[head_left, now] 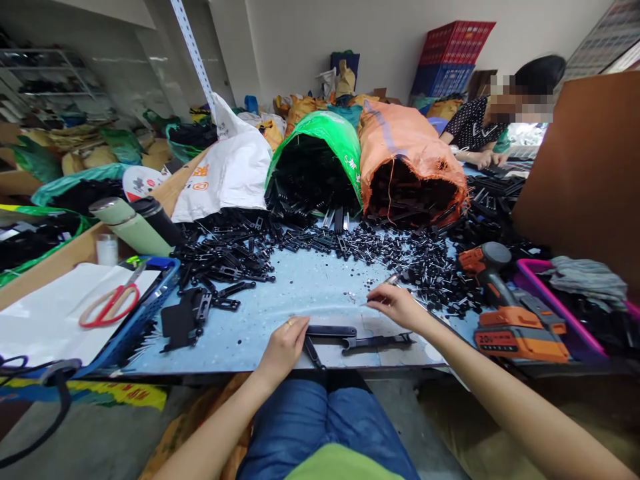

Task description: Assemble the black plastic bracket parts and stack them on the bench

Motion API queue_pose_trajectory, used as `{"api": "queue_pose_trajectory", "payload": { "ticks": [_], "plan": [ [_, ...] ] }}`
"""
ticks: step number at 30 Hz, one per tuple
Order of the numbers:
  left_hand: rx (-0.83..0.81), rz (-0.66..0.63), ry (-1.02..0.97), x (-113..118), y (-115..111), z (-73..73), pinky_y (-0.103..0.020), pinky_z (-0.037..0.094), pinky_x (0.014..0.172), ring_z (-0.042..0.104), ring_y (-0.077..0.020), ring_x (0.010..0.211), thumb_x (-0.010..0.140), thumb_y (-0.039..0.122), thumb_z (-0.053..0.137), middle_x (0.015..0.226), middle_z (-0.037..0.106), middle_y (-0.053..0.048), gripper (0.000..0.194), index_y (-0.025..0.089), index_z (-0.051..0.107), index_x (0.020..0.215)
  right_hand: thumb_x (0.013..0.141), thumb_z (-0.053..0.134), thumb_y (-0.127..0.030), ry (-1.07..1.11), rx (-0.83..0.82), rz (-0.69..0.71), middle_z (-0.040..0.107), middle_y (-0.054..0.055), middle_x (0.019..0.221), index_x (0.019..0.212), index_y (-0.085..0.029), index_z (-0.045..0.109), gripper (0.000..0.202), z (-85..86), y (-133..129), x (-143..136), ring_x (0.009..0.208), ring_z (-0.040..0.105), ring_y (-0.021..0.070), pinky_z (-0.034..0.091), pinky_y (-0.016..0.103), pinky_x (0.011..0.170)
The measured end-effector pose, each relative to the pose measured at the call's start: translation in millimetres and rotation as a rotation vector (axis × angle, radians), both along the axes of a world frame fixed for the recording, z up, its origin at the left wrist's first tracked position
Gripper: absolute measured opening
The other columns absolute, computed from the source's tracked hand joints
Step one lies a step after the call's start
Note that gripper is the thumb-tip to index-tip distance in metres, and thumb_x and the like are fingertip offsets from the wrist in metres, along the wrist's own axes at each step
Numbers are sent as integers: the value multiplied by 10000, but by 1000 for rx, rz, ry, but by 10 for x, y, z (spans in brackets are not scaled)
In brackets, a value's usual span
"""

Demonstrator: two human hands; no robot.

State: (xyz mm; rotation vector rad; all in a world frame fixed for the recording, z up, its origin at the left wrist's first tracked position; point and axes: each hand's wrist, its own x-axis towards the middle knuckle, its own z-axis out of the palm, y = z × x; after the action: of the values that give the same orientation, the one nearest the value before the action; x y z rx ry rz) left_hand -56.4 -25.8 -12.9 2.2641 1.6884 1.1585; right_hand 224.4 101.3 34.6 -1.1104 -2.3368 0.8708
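Note:
Near the table's front edge, my left hand (284,345) is closed on the end of a black plastic arm (330,331). Another black strip (314,352) slants down from beneath the same fingers. My right hand (397,305) is over the table further right, with thumb and fingertips drawn together; whatever is between them is too small to make out. A thin metallic rod-like tool (393,279) shows just behind that hand, partly hidden by it. Between the hands and the edge lies a black clip-ended bar (377,342). Small washer-like bits (351,297) are scattered by the right fingertips.
White (225,177), green (315,127) and orange (400,133) sacks stand behind piles of black parts (225,253). An orange power drill (520,333) and pink basket (565,313) are right; scissors (113,303) and a tumbler (133,227) left. Another person (480,127) works at the far right.

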Motion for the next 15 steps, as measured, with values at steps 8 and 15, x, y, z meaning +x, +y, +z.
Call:
{"api": "queue_pose_trajectory", "payload": {
  "ticks": [8,15],
  "plan": [
    [173,-26,266,-17,-52,-230,-373,489,866,590,-202,1013,877,100,431,1081,633,-126,329,120,483,1202,823,560,-218,-158,45,131,619,34,772,801,-170,599,66,88,-475,-273,688,576,135,418,221,628],
    [164,8,374,-30,-44,-142,-441,402,905,530,-244,1099,878,132,428,1088,630,-114,319,132,480,1192,864,490,-176,-452,279,267,603,57,777,808,-160,586,112,141,-510,-450,699,579,153,395,225,602]
  ]
}}
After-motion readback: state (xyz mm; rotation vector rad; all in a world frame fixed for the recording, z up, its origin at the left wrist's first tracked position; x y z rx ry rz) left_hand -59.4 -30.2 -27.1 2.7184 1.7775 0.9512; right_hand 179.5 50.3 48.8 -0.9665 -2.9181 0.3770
